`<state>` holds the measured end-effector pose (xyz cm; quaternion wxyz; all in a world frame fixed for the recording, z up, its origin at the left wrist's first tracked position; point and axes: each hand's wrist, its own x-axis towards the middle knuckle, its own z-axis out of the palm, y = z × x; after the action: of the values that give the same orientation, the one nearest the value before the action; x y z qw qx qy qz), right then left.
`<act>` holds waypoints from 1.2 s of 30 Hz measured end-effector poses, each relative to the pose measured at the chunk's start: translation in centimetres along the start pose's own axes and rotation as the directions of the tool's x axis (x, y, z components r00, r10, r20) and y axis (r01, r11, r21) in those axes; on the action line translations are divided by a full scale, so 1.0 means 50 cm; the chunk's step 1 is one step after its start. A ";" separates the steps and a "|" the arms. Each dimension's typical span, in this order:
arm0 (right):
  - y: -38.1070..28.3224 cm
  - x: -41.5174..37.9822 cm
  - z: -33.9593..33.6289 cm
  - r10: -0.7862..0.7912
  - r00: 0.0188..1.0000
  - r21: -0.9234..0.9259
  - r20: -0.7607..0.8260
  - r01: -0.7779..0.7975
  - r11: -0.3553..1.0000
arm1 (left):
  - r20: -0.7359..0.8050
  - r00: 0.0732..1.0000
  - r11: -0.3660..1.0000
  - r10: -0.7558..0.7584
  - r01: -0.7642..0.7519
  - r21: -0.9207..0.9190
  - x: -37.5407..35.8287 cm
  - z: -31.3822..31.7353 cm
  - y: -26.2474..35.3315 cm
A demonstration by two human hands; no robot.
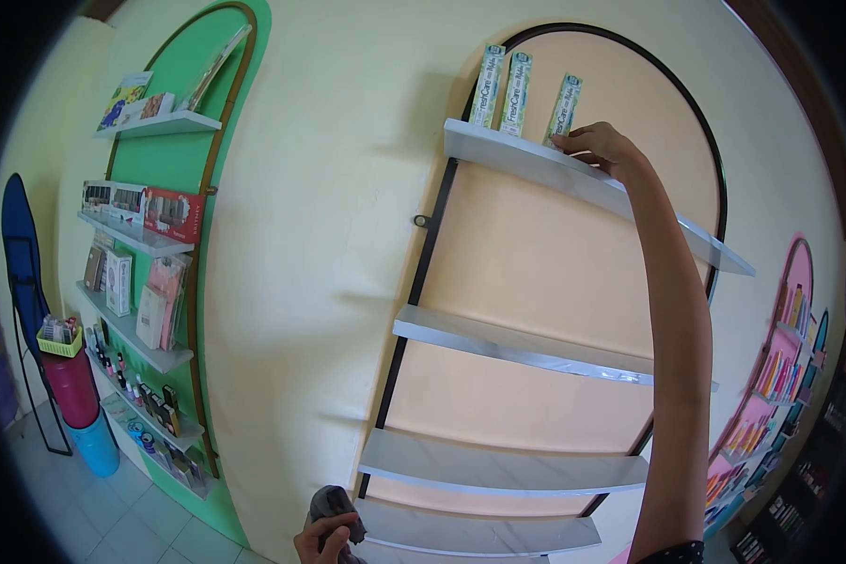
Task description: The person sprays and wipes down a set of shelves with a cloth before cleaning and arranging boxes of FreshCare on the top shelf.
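Note:
My right hand reaches up to the top shelf, its fingertips closed on the lower end of a slim, upright box printed "FreshCare". To its left, two matching boxes, one in the middle and one nearer the shelf's left end, stand upright on the top shelf. Low in the view, my left hand is closed around a dark, grey-black, rounded object. What kind of object it is, I cannot make out.
Below are more grey shelves on a black-framed arch. At left, a green arch unit holds boxes and bottles. Beside it stand a blue folded board, a red bin and a blue bin. Pink shelving is at right.

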<state>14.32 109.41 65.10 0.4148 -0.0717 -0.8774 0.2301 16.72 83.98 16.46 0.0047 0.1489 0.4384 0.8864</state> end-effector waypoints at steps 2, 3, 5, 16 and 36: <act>-0.006 0.000 0.006 0.024 1.000 -0.032 -0.015 -0.025 0.999 | -0.002 1.000 1.000 -0.015 0.015 0.014 -0.003 0.001 0.005; -0.008 -0.001 0.005 0.019 1.000 -0.051 0.021 -0.018 0.999 | 0.000 1.000 0.999 -0.030 0.030 0.028 -0.003 0.002 0.006; -0.011 0.002 0.006 0.013 0.998 -0.072 0.057 -0.009 0.997 | 0.004 1.000 1.000 -0.012 0.011 0.026 0.000 -0.001 -0.002; -0.028 0.005 0.017 -0.030 0.990 -0.017 0.141 0.033 0.999 | 0.023 1.000 1.000 -0.001 0.001 0.007 0.001 0.005 0.002; -0.042 -0.009 0.019 -0.023 0.990 -0.005 0.141 0.024 1.000 | 0.033 0.999 0.999 -0.015 0.014 0.031 0.008 0.009 -0.004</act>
<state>14.02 107.09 65.26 0.3541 -0.0463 -0.9062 0.2267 16.45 84.49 16.64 0.0162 0.1606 0.4527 0.8769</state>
